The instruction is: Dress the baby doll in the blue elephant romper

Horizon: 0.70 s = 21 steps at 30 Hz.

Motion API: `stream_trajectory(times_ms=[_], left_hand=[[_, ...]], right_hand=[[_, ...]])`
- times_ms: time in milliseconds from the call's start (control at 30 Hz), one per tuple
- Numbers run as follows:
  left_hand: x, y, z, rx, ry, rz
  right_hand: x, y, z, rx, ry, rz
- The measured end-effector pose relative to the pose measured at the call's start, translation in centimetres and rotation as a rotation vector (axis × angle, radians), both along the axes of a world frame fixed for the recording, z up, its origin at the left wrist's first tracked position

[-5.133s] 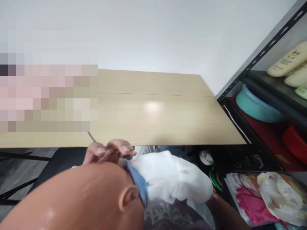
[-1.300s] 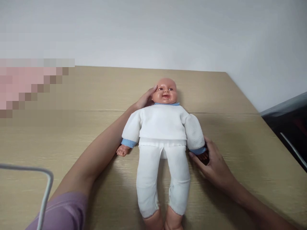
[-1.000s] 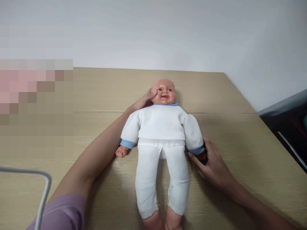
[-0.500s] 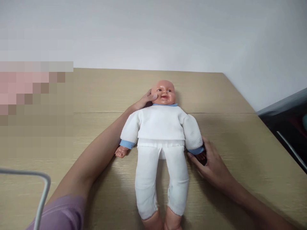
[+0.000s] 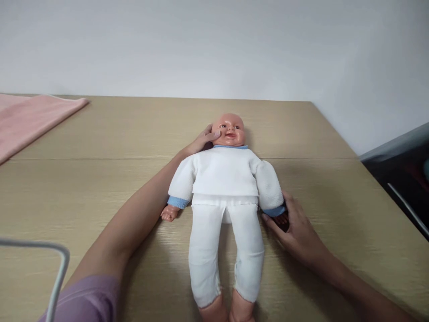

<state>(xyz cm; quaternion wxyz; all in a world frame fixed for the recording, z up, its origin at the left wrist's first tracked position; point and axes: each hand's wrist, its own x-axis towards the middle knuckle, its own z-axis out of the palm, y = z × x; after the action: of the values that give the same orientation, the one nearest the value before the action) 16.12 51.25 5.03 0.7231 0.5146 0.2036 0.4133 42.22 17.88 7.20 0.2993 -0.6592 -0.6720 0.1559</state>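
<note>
A baby doll [image 5: 225,179] in a white top and white trousers with blue cuffs lies on its back on the wooden table [image 5: 100,147], head away from me. My left hand [image 5: 200,142] cups the side of the doll's head, fingers curled against its cheek. My right hand [image 5: 295,226] rests at the doll's hand and blue cuff, fingers wrapped round it.
A pink cloth [image 5: 30,118] lies at the table's far left. A white wire hanger [image 5: 56,277] shows at the lower left. A dark metal shelf [image 5: 402,179] stands to the right of the table. A white wall is behind.
Five seconds ago the doll was held below the table edge near me; now it lies flat on the table. In the last second both hands and the doll have stayed nearly still.
</note>
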Motion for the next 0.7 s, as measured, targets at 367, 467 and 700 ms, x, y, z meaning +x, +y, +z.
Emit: stream_trajectory(times_ms=[367,467,700], left_hand=[[-0.1,-0.21,0.33,-0.005,0.019,-0.002],[-0.05,-0.22,0.32,-0.012,0.018,0.0],[0.04,0.04,0.22,-0.014,0.025,0.013]], right_hand=[[-0.01,0.06,-0.12,-0.01,0.006,0.002],[-0.06,0.05,-0.02,-0.01,0.009,0.002],[-0.09,0.02,-0.06,-0.016,0.011,-0.011]])
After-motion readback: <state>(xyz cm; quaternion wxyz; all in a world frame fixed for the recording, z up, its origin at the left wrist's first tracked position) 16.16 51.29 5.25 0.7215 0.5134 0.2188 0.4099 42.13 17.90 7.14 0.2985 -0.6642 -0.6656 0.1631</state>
